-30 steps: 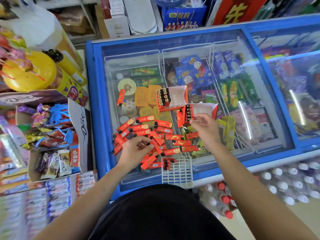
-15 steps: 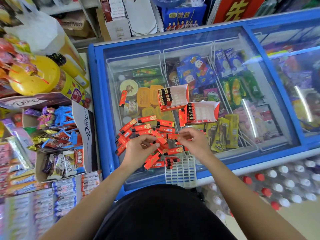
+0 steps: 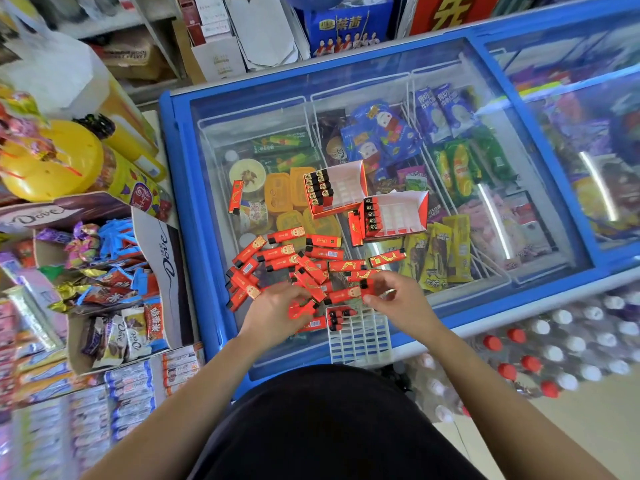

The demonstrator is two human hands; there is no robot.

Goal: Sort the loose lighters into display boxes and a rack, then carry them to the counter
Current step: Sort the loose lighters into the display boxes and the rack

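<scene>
Directly between the two hands, on the glass lid of the chest freezer (image 3: 175, 174), lies the working zone. The right hand (image 3: 398, 303) pinches one red lighter (image 3: 343, 295) between thumb and curled fingers (image 3: 379, 278). The grip is at the black-capped end, and the body projects leftward from the fingertips, so its long axis runs roughly left to right and close to flat. The left hand (image 3: 273, 315) is curled over a second lighter (image 3: 300, 309); the contact is partly hidden, but the fingers appear closed round it. The white grid rack (image 3: 363, 344) sits just below the right fingers, on the person's side, with a few lighters already in its far-left cells and most cells vacant. The two display boxes lie on the opposite side, well beyond the fingertips: the near box (image 3: 398, 213) up and slightly right, the far box (image 3: 349, 188) farther up and left. Each holds one filled column. The loose lighters (image 3: 287, 258) are heaped just beyond and left of both hands, at mixed angles. The right hand is nearer to both the rack and the near box. As a judgement, seating the pinched lighter requires rotation from flat to upright before insertion. The rack is the shorter reach.
</scene>
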